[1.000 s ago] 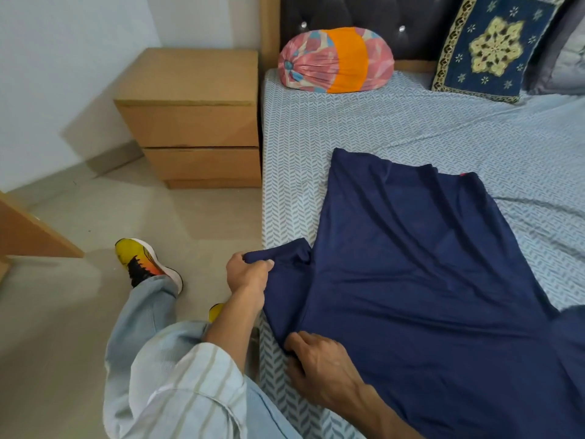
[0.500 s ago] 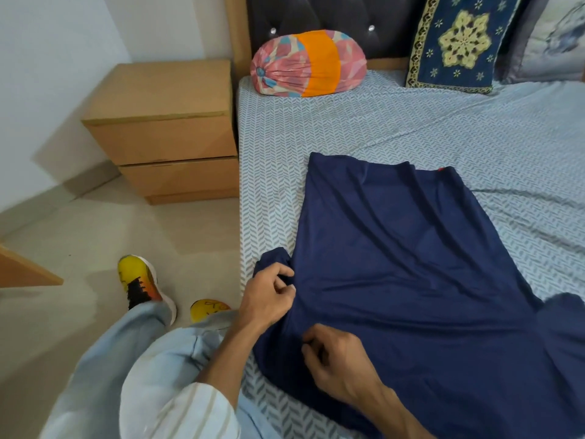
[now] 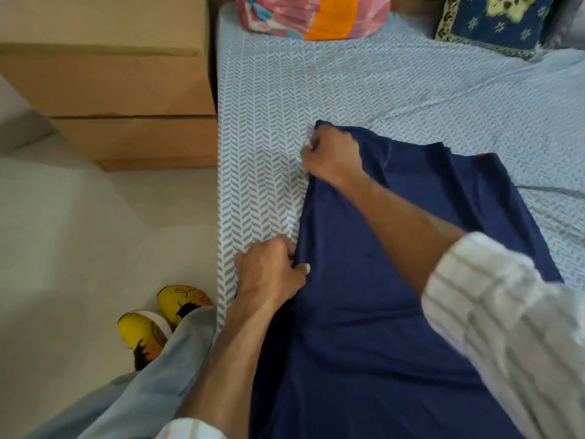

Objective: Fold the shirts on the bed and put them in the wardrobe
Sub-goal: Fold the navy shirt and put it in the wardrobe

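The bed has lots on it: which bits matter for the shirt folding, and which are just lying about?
In use: navy shirt, left hand, right hand, bed.
Lying about: round cushion, blue cushion, bedside drawers.

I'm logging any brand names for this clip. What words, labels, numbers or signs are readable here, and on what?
None can be read.
Navy shirt: a small red tag at its far edge, too small to read.
Yellow shoes: dark markings, blurred, not legible.
Cushions: patterns only.

one navy shirt (image 3: 395,280), two hands (image 3: 269,274), two pillows (image 3: 316,14), two yellow shoes (image 3: 142,334), one nightstand (image 3: 110,83)
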A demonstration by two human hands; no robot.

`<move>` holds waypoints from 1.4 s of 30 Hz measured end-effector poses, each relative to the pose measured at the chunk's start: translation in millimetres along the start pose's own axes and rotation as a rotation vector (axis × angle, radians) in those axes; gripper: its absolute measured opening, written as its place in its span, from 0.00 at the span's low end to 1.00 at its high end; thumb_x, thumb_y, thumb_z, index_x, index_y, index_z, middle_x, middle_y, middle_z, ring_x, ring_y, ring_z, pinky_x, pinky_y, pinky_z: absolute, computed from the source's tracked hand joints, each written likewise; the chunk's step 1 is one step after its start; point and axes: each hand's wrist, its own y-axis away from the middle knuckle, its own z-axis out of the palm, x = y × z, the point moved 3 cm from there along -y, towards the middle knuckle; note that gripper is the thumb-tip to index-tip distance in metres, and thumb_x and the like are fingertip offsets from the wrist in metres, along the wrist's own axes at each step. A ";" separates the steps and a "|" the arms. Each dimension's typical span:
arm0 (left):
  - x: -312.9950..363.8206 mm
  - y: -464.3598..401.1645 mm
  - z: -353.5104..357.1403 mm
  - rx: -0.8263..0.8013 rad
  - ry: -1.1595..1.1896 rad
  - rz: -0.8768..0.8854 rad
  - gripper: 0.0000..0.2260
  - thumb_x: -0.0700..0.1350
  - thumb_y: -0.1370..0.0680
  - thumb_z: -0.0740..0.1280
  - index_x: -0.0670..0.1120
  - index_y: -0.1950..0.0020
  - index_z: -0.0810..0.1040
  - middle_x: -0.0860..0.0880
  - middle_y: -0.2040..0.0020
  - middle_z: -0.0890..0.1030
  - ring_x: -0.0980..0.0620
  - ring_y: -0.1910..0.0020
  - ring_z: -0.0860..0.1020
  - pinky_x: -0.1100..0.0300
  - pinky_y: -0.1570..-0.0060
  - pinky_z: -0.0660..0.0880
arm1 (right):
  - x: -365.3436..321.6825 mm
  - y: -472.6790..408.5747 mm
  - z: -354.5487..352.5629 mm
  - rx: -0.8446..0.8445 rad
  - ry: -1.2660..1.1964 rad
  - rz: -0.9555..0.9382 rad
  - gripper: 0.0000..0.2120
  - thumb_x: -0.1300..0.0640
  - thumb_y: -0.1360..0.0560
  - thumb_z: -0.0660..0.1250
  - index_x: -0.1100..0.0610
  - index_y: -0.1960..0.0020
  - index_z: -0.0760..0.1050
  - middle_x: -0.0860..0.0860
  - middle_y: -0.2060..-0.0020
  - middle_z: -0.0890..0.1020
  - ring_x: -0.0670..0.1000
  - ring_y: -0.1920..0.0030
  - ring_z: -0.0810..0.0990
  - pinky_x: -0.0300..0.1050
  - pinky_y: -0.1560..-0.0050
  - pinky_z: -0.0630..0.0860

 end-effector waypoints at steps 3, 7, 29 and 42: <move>-4.5 -6.7 1.6 -0.040 0.042 0.009 0.07 0.52 0.27 0.71 0.51 0.60 0.76 0.55 0.62 0.80 0.51 0.53 0.78 0.54 0.45 0.65 | 2.2 -54.0 6.9 -0.043 0.060 0.171 0.25 0.46 0.26 0.67 0.59 0.34 0.70 0.57 0.37 0.76 0.60 0.36 0.74 0.51 0.48 0.73; -5.6 -9.4 -1.4 -0.046 0.126 0.001 0.08 0.50 0.29 0.70 0.50 0.65 0.74 0.55 0.69 0.78 0.54 0.63 0.77 0.51 0.42 0.71 | 14.8 -83.9 19.7 -0.077 0.127 0.247 0.24 0.53 0.25 0.66 0.59 0.31 0.70 0.57 0.33 0.73 0.59 0.32 0.72 0.51 0.40 0.74; 10.8 -15.9 -1.7 -0.015 0.127 -0.083 0.10 0.49 0.27 0.68 0.49 0.65 0.70 0.54 0.69 0.76 0.52 0.65 0.77 0.51 0.49 0.76 | 27.1 -117.1 44.1 0.041 -0.063 0.222 0.12 0.54 0.23 0.67 0.59 0.44 0.72 0.49 0.52 0.73 0.48 0.52 0.73 0.42 0.59 0.70; 10.6 -21.3 6.2 0.125 0.050 -0.111 0.10 0.52 0.22 0.63 0.49 0.59 0.69 0.51 0.65 0.78 0.49 0.63 0.77 0.47 0.47 0.75 | 23.9 -104.9 35.1 0.087 -0.245 0.096 0.12 0.57 0.20 0.60 0.58 0.38 0.73 0.49 0.51 0.78 0.48 0.51 0.77 0.41 0.50 0.74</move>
